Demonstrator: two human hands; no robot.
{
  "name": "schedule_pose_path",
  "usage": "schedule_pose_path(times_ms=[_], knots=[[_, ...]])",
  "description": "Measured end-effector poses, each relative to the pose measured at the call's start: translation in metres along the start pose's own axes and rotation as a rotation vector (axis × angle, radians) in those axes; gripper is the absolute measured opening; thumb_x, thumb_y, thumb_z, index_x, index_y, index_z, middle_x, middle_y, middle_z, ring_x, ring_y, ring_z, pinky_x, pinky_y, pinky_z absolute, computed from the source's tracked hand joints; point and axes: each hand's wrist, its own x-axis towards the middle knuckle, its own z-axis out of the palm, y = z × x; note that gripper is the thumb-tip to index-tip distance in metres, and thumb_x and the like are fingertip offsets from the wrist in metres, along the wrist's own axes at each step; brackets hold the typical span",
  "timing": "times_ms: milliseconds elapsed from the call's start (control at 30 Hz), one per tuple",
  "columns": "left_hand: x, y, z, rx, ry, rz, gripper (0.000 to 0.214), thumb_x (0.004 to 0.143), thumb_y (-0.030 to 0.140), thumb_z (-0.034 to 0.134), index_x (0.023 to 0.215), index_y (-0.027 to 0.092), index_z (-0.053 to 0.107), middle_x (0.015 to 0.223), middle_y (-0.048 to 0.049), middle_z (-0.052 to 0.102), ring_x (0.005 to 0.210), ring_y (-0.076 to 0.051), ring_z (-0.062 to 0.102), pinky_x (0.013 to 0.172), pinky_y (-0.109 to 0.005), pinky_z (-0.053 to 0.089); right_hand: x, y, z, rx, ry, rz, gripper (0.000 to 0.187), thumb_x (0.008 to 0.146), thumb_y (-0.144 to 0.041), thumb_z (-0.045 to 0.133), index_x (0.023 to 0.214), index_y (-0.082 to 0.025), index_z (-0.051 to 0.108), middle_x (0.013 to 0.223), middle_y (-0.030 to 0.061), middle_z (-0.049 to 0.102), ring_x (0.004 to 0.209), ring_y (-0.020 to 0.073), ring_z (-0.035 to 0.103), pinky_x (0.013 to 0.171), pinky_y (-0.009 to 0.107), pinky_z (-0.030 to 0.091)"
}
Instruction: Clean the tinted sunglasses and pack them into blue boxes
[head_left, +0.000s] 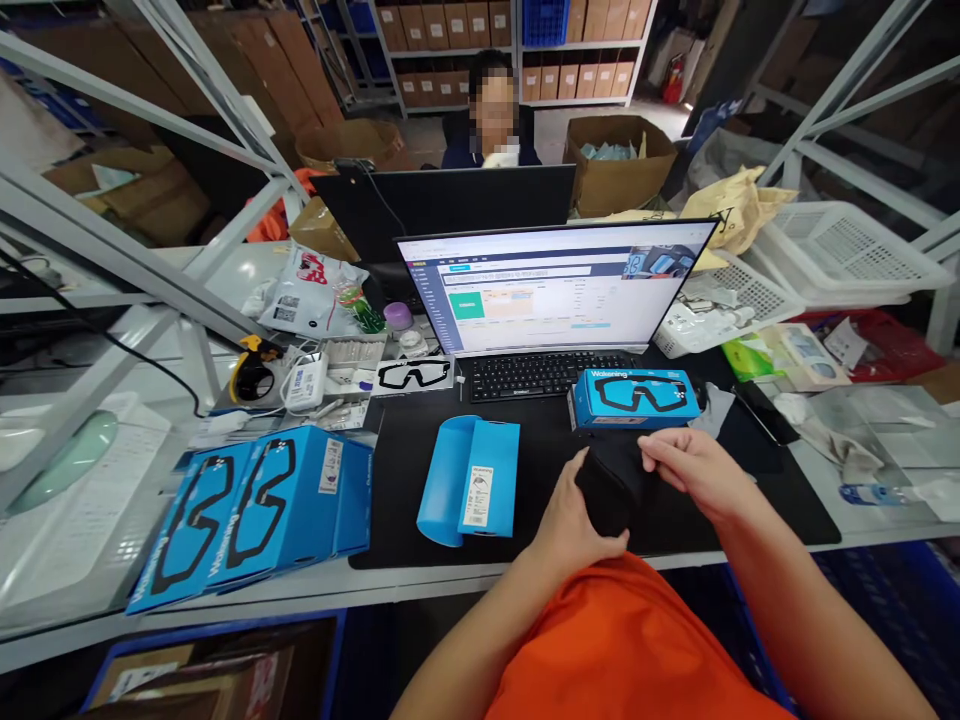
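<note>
Left hand (568, 512) is curled round a black case (609, 492) at the table's (420, 583) near side; right hand (694, 468) is pinched beside it, can't tell on what. Probably light, semi-stiff; I'd grip the sides.

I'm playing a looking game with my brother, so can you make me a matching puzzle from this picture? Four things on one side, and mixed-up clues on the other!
Things:
1. Case
2. Keyboard
3. Shirt
4. Screen

Clues:
A. Lit up, with words and pictures on it
B. Held in the person's left hand
C. Bright orange
D. Black, lying just in front of the screen

Right pairs: 1-B, 2-D, 3-C, 4-A
</note>
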Motion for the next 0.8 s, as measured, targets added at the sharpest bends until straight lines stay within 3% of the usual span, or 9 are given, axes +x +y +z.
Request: schedule_pose_path(times_ms=[100, 200, 267, 367, 467, 533, 600, 667, 800], knots=[[-0.003, -0.005, -0.005, 0.072, -0.199, 0.018, 0.110, 0.052, 0.023, 0.085, 0.150, 0.023, 0.036, 0.146, -0.0145, 0.047, 0.134, -0.038, 0.045, 0.114, -0.055, 0.037, 0.025, 0.000, 0.003, -0.296, -0.050, 0.015, 0.045, 0.081, -0.055, 0.062, 0.055, -0.019, 0.059, 0.038, -0.0062, 0.038, 0.038, 0.0094, 0.033, 0.044, 0.025, 0.021], [-0.005, -0.014, -0.010, 0.031, -0.250, 0.008, 0.106, 0.048, 0.020, 0.084, 0.145, 0.024, 0.042, 0.140, -0.0136, 0.053, 0.128, -0.037, 0.050, 0.111, -0.053, 0.040, 0.038, 0.003, 0.013, -0.494, -0.099, 0.037, 0.046, 0.082, -0.053, 0.061, 0.051, -0.019, 0.057, 0.040, -0.0038, 0.044, 0.039, 0.0110, 0.040, 0.043, 0.026, 0.025], [-0.007, -0.020, -0.011, -0.011, -0.179, -0.020, 0.101, 0.052, 0.021, 0.082, 0.144, 0.022, 0.042, 0.139, -0.0135, 0.053, 0.128, -0.035, 0.051, 0.112, -0.050, 0.039, 0.033, 0.004, 0.019, -0.504, -0.032, -0.017, 0.039, 0.087, -0.050, 0.057, 0.064, -0.018, 0.064, 0.045, -0.0024, 0.053, 0.044, 0.0133, 0.049, 0.046, 0.025, 0.031], [-0.006, -0.028, -0.010, -0.263, 0.131, -0.220, 0.094, 0.052, 0.020, 0.084, 0.139, 0.020, 0.046, 0.140, -0.0132, 0.053, 0.134, -0.035, 0.046, 0.118, -0.049, 0.031, 0.006, 0.008, 0.028, -0.384, 0.083, -0.107, 0.033, 0.094, -0.045, 0.049, 0.104, -0.019, 0.067, 0.051, -0.0036, 0.059, 0.048, 0.0156, 0.057, 0.049, 0.025, 0.040], [-0.001, -0.033, -0.008, -0.532, 0.350, -0.393, 0.084, 0.060, 0.026, 0.083, 0.136, 0.020, 0.049, 0.138, -0.0130, 0.057, 0.137, -0.036, 0.044, 0.120, -0.052, 0.025, -0.021, 0.023, 0.043, -0.196, -0.060, -0.130, 0.038, 0.099, -0.041, 0.039, 0.114, -0.019, 0.066, 0.069, 0.0022, 0.069, 0.056, 0.0174, 0.065, 0.050, 0.027, 0.051], [0.002, -0.034, -0.006, -0.627, 0.354, -0.407, 0.074, 0.070, 0.031, 0.075, 0.138, 0.021, 0.047, 0.136, -0.0131, 0.059, 0.136, -0.034, 0.046, 0.117, -0.052, 0.030, -0.030, 0.041, 0.053, -0.214, -0.105, -0.232, 0.034, 0.098, -0.034, 0.042, 0.115, -0.020, 0.068, 0.104, 0.0106, 0.073, 0.092, 0.0227, 0.072, 0.076, 0.035, 0.060], [0.002, -0.032, -0.001, -0.739, 0.333, -0.412, 0.070, 0.074, 0.030, 0.071, 0.138, 0.021, 0.047, 0.134, -0.0123, 0.062, 0.133, -0.032, 0.051, 0.114, -0.049, 0.036, -0.031, 0.061, 0.060, -0.308, -0.049, -0.329, 0.036, 0.096, -0.027, 0.043, 0.125, -0.021, 0.065, 0.131, 0.0127, 0.064, 0.123, 0.0265, 0.061, 0.103, 0.044, 0.051], [0.000, -0.028, 0.003, -0.846, 0.287, -0.420, 0.070, 0.070, 0.025, 0.070, 0.137, 0.022, 0.050, 0.132, -0.0109, 0.064, 0.128, -0.031, 0.055, 0.111, -0.046, 0.041, -0.028, 0.077, 0.062, -0.392, 0.031, -0.363, 0.042, 0.095, -0.024, 0.044, 0.134, -0.022, 0.058, 0.139, 0.0130, 0.058, 0.131, 0.0278, 0.053, 0.112, 0.048, 0.043], [-0.006, -0.021, 0.010, -1.019, 0.157, -0.481, 0.073, 0.057, 0.014, 0.064, 0.130, 0.022, 0.058, 0.124, -0.0096, 0.069, 0.120, -0.030, 0.061, 0.107, -0.046, 0.045, -0.019, 0.093, 0.058, -0.495, 0.152, -0.358, 0.048, 0.091, -0.029, 0.055, 0.139, -0.023, 0.050, 0.129, 0.0138, 0.057, 0.124, 0.0307, 0.054, 0.107, 0.049, 0.045]])
